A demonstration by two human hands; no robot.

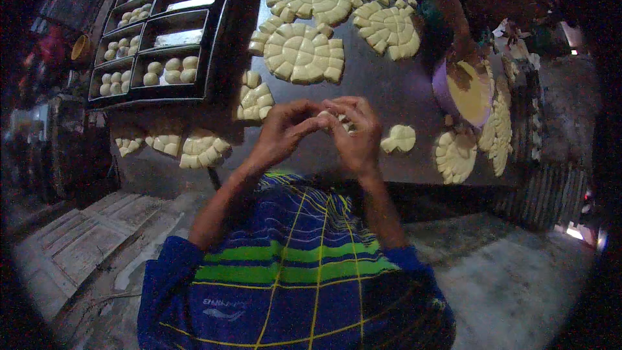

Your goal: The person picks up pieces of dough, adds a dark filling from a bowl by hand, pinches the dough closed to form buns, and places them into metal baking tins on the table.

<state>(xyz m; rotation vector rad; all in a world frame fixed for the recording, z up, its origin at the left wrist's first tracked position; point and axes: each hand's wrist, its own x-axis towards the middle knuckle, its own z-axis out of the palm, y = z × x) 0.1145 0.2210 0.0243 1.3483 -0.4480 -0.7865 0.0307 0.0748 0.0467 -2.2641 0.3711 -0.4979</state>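
Note:
My left hand [285, 131] and my right hand [356, 133] meet over the near part of the dark table, fingers curled and fingertips touching. A small pale piece of dough [346, 122] shows between the fingers of my right hand. The fingertips of my left hand pinch at its edge, and most of it is hidden. Just left of my hands lies a scored wedge of dough [255, 98]. To the right sits a small lobed dough piece [399, 139]. Beyond is a large round of dough cut into segments [303, 53].
A dark compartmented tray [170, 98] holding dough balls [180, 70] stands at the left. More scored dough [202, 149] lies along the near left edge. At the right, another person's arm [450, 6] reaches into a purple basin [443, 91] with yellowish contents, near more dough rounds [455, 157].

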